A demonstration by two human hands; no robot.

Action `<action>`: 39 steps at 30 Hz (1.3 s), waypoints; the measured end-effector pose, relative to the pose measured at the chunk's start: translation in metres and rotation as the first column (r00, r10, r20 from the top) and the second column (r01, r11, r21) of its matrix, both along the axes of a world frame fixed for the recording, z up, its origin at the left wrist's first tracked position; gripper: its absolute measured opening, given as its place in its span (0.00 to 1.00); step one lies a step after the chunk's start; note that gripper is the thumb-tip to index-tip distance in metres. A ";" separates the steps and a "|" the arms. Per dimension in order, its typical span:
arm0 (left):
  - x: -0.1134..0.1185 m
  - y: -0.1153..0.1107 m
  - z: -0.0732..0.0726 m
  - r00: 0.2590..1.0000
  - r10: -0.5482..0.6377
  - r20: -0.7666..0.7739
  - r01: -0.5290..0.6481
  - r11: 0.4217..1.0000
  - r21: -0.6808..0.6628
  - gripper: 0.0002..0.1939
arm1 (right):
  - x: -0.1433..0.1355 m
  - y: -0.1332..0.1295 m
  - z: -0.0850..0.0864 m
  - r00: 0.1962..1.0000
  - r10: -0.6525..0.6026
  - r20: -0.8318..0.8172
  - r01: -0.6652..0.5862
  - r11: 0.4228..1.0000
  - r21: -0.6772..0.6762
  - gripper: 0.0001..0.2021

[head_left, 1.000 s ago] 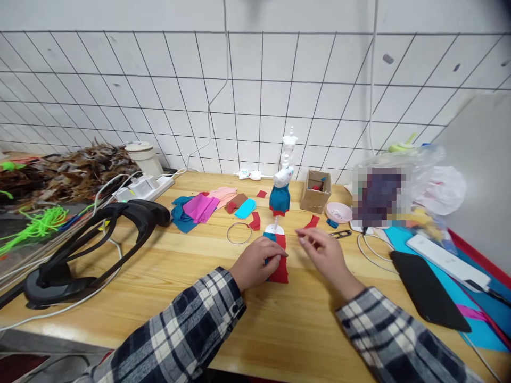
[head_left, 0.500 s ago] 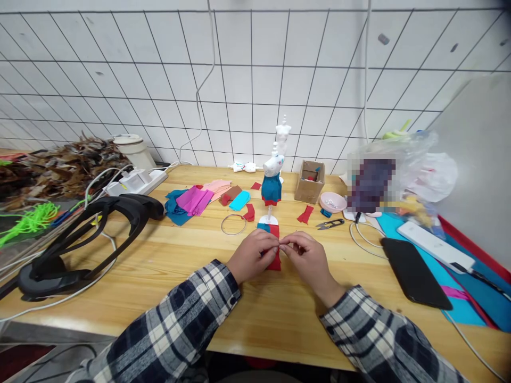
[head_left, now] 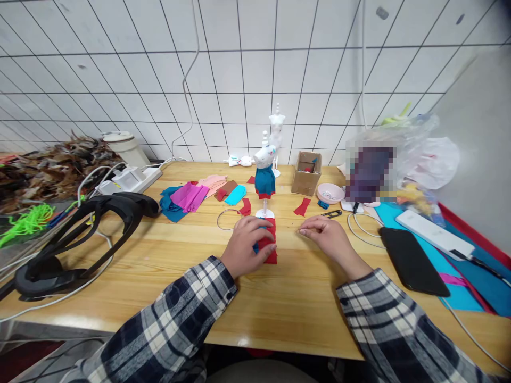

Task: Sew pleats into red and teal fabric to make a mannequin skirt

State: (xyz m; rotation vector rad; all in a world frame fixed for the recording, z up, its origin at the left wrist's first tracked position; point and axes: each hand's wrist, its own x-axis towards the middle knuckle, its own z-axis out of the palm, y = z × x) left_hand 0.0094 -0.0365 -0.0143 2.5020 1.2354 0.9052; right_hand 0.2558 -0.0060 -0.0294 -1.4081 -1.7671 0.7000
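A flat red and blue cloth (head_left: 271, 257) is laid on the wooden table (head_left: 279, 314), right in front of the person. Part of it is covered by the left hand (head_left: 248, 244). The left fingers are bent and spread, and a gap is left between thumb and fingers. The right hand (head_left: 331, 242) is held to the right of the cloth, apart from it. Its thumb and finger are closed together at the tips; whether a tiny thing is pinched there cannot be told.

Just behind the cloth, a little white doll body (head_left: 263, 158) is stood up on a stand, dressed in a blue skirt (head_left: 265, 182) with a red edge. A second white doll body (head_left: 277, 126) is seen behind it. To the left, a thin ring (head_left: 217, 219) and a heap of colored cloths (head_left: 189, 198) are spread out. Near the right hand, small snips (head_left: 335, 214) and a red scrap (head_left: 302, 207) are found. Farther back, a pink bowl (head_left: 329, 200) is set beside a brown box (head_left: 304, 184).
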 end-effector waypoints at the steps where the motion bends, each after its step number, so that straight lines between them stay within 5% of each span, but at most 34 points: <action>1: 0.004 -0.003 0.000 0.998 -0.034 -0.057 0.034 0.999 0.008 0.09 | 0.006 0.004 -0.005 0.997 0.004 0.082 -0.002 1.000 -0.019 0.05; 5: 0.030 -0.014 -0.009 0.937 -0.165 -0.307 0.180 0.984 0.019 0.13 | 0.014 0.010 -0.015 0.954 0.114 0.277 -0.104 0.993 -0.050 0.07; 8: 0.046 -0.016 -0.017 0.904 -0.143 -0.402 0.171 0.985 0.033 0.16 | 0.010 0.009 -0.015 0.927 0.112 0.359 -0.102 0.994 -0.046 0.08; 21: 0.064 -0.013 -0.016 0.888 -0.095 -0.450 0.116 0.993 0.019 0.20 | 0.005 0.005 -0.004 0.840 0.053 0.539 -0.024 0.998 -0.060 0.09; 32: 0.063 -0.011 -0.018 0.859 -0.107 -0.500 0.134 0.991 0.019 0.23 | 0.013 0.005 -0.003 0.821 0.145 0.553 -0.122 0.989 -0.078 0.10; 39: 0.067 -0.007 -0.014 0.844 -0.113 -0.524 0.141 0.990 0.014 0.26 | 0.018 0.009 -0.008 0.894 0.177 0.411 -0.148 0.984 -0.101 0.11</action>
